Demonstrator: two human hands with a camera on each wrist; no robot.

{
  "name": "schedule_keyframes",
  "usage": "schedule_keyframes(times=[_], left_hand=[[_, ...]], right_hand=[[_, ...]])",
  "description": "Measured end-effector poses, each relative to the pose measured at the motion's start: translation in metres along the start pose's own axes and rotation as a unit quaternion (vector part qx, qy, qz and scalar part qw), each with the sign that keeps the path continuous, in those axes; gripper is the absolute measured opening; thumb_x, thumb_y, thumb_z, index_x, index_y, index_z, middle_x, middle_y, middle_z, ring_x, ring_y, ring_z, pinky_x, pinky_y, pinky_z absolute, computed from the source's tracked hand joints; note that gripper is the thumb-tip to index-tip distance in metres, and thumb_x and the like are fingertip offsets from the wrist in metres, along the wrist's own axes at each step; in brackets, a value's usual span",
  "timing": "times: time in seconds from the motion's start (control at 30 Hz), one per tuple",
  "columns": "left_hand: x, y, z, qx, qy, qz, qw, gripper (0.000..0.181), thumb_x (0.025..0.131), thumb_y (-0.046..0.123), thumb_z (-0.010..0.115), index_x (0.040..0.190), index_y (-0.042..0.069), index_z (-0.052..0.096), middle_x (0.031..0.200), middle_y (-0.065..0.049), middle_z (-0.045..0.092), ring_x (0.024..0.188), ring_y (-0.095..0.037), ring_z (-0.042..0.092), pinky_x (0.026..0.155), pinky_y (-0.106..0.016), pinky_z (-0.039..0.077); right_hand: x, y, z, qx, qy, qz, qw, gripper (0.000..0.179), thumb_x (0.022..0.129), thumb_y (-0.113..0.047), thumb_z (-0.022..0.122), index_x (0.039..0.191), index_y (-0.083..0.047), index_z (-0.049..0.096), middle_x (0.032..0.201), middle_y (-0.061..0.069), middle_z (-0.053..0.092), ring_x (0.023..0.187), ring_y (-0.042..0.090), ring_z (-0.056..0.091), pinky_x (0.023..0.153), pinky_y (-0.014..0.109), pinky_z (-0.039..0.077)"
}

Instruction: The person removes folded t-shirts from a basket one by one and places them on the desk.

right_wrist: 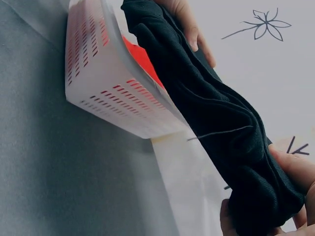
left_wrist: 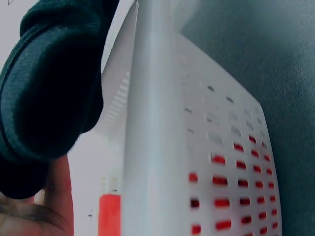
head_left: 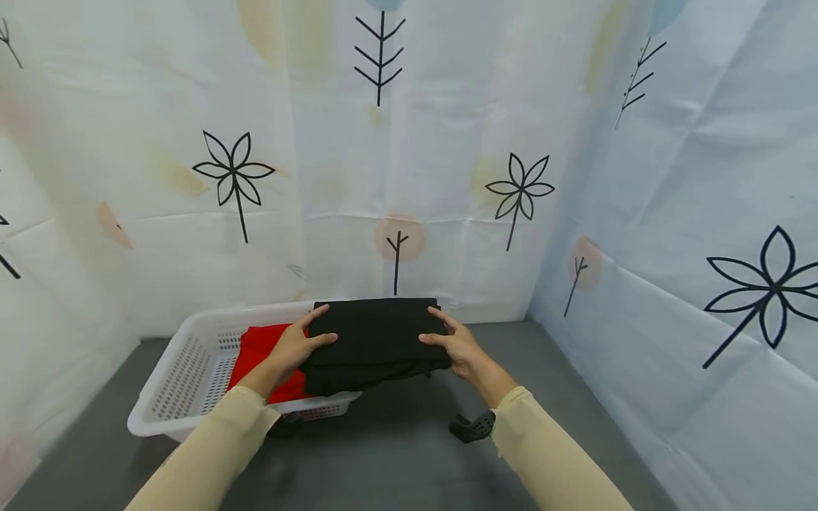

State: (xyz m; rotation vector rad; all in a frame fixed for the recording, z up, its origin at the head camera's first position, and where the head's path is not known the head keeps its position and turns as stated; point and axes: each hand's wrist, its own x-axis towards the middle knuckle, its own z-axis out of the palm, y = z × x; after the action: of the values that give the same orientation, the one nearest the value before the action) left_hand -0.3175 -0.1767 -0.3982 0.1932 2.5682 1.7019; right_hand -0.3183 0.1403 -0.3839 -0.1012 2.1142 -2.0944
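Note:
Both hands hold a folded bundle of black cloth [head_left: 377, 333] in front of the person. My left hand [head_left: 290, 351] grips its left end and my right hand [head_left: 465, 351] its right end, thumbs toward the near side. The bundle is off the table, its left part over the right end of a white plastic basket [head_left: 143, 427]. Inside the basket lies red cloth [head_left: 258, 348], partly hidden by the left hand and the black bundle. In the right wrist view, the black cloth [right_wrist: 211, 113] shows thick layered folds and a loose thread.
A grey tabletop [head_left: 396, 454] extends in front of and right of the basket. White curtains [head_left: 434, 142] with plant drawings stand behind and at both sides. Dark wrist devices [head_left: 473, 428] sit under the cuffs. The basket's perforated wall [left_wrist: 221, 167] is close to the left wrist camera.

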Motion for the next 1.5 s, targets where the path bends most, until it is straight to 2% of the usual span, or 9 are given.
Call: schedule_keyframes(times=[0.1, 0.27, 0.5, 0.63, 0.77, 0.9, 1.07, 1.27, 1.5], left_hand=[[0.002, 0.004, 0.006, 0.000, -0.003, 0.004, 1.0000, 0.074, 0.095, 0.030, 0.066, 0.157, 0.022, 0.027, 0.161, -0.024, 0.018, 0.130, -0.044, 0.047, 0.105, -0.056, 0.042], [0.007, 0.008, 0.016, -0.004, -0.003, 0.001, 1.0000, 0.073, 0.095, 0.028, 0.066, 0.157, 0.023, 0.027, 0.158, -0.025, 0.025, 0.129, -0.044, 0.048, 0.105, -0.056, 0.042], [0.018, 0.012, 0.032, 0.002, -0.014, 0.005, 0.9999, 0.074, 0.094, 0.025, 0.067, 0.156, 0.023, 0.028, 0.159, -0.022, 0.024, 0.138, -0.043, 0.035, 0.110, -0.062, 0.032], [0.022, 0.013, 0.044, -0.010, -0.017, 0.002, 0.9998, 0.074, 0.093, 0.021, 0.067, 0.156, 0.023, 0.028, 0.157, -0.022, 0.028, 0.134, -0.043, 0.041, 0.108, -0.061, 0.035], [0.025, 0.015, 0.057, -0.033, -0.020, 0.001, 0.9992, 0.075, 0.091, 0.017, 0.068, 0.155, 0.023, 0.029, 0.152, -0.023, 0.035, 0.128, -0.042, 0.046, 0.106, -0.058, 0.040], [0.026, 0.020, 0.069, -0.051, -0.022, 0.002, 0.9984, 0.078, 0.089, 0.013, 0.070, 0.155, 0.021, 0.028, 0.150, -0.023, 0.038, 0.128, -0.042, 0.046, 0.106, -0.059, 0.039], [0.028, 0.026, 0.084, -0.054, -0.014, 0.000, 0.9984, 0.082, 0.087, 0.010, 0.072, 0.155, 0.022, 0.028, 0.150, -0.023, 0.038, 0.128, -0.041, 0.044, 0.108, -0.061, 0.036], [0.029, 0.029, 0.099, -0.034, -0.004, -0.007, 0.9994, 0.082, 0.086, 0.014, 0.074, 0.154, 0.024, 0.030, 0.148, -0.022, 0.042, 0.125, -0.039, 0.049, 0.105, -0.059, 0.040], [0.036, 0.032, 0.115, -0.032, -0.005, -0.003, 0.9995, 0.080, 0.086, 0.015, 0.074, 0.154, 0.024, 0.032, 0.151, -0.020, 0.041, 0.127, -0.039, 0.049, 0.108, -0.058, 0.038]], right_hand=[[-0.001, -0.001, -0.006, 0.000, 0.005, 0.003, 1.0000, 0.066, 0.092, -0.002, 0.066, 0.151, -0.018, 0.041, 0.164, 0.020, 0.006, 0.145, 0.044, 0.022, 0.105, 0.053, 0.043], [-0.004, -0.001, -0.016, 0.003, 0.008, 0.002, 1.0000, 0.065, 0.093, -0.002, 0.064, 0.151, -0.016, 0.040, 0.164, 0.019, 0.004, 0.146, 0.044, 0.021, 0.103, 0.050, 0.043], [-0.005, -0.001, -0.032, 0.002, 0.027, 0.006, 0.9996, 0.066, 0.093, -0.003, 0.064, 0.152, -0.018, 0.038, 0.165, 0.018, 0.002, 0.145, 0.045, 0.021, 0.107, 0.056, 0.037], [-0.007, 0.002, -0.041, 0.017, 0.032, 0.014, 0.9992, 0.067, 0.094, -0.002, 0.063, 0.153, -0.019, 0.037, 0.165, 0.017, 0.003, 0.137, 0.040, 0.040, 0.094, 0.041, 0.051], [-0.008, 0.004, -0.050, 0.063, 0.029, 0.020, 0.9974, 0.068, 0.094, 0.001, 0.060, 0.154, -0.018, 0.034, 0.164, 0.016, 0.007, 0.101, 0.025, 0.067, 0.072, 0.026, 0.057], [-0.011, 0.003, -0.059, 0.088, 0.029, 0.020, 0.9955, 0.068, 0.095, 0.003, 0.058, 0.155, -0.018, 0.033, 0.162, 0.017, 0.016, 0.086, 0.012, 0.068, 0.069, 0.025, 0.058], [-0.014, 0.004, -0.070, 0.091, 0.026, 0.019, 0.9954, 0.069, 0.096, 0.001, 0.058, 0.156, -0.017, 0.030, 0.161, 0.019, 0.019, 0.091, 0.013, 0.068, 0.073, 0.026, 0.058], [-0.015, 0.008, -0.084, 0.077, 0.037, 0.020, 0.9962, 0.068, 0.096, 0.000, 0.058, 0.156, -0.016, 0.029, 0.164, 0.015, 0.008, 0.095, 0.013, 0.065, 0.073, 0.025, 0.057], [-0.016, 0.012, -0.101, 0.112, 0.043, 0.016, 0.9926, 0.070, 0.096, 0.005, 0.055, 0.157, -0.015, 0.026, 0.159, 0.021, 0.022, 0.088, 0.010, 0.067, 0.073, 0.025, 0.058]])
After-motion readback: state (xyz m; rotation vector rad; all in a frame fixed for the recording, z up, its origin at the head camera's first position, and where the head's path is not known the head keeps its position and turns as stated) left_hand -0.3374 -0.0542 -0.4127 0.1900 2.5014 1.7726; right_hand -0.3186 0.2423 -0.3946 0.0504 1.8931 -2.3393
